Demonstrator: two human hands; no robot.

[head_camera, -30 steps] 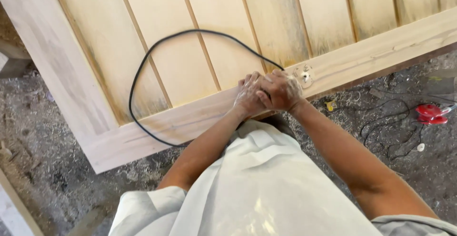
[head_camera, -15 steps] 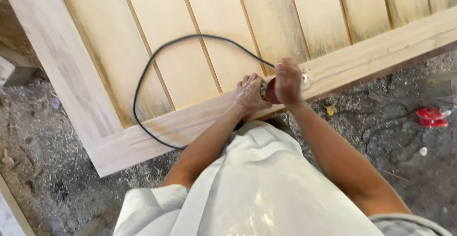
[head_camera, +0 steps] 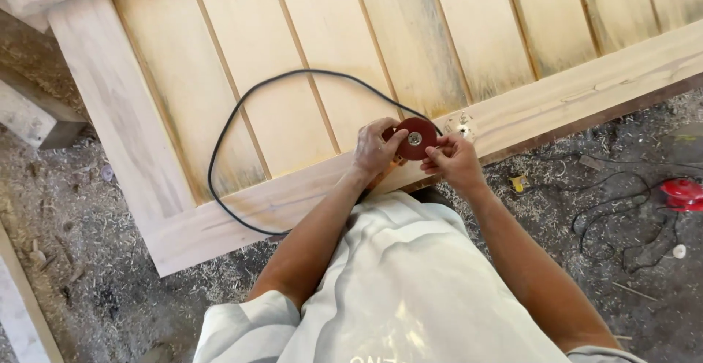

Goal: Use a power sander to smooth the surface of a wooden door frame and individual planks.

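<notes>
Both hands are on the round dark-red sanding disc with a silver centre nut (head_camera: 415, 139), held face-up just above the bottom rail of the big pale wooden panelled door (head_camera: 307, 63). Left hand (head_camera: 373, 150) wraps the tool under it, thumb fingers curled onto the disc's edge. Right hand (head_camera: 454, 159) pinches the rim, fingers pressed together. Black power cord (head_camera: 220, 143) loops across the panels; red tool (head_camera: 682, 193) lies on the sawdust floor (head_camera: 88, 260), well apart.

Pale grey short-sleeved shirt (head_camera: 395, 282), dusty, bare forearms.
</notes>
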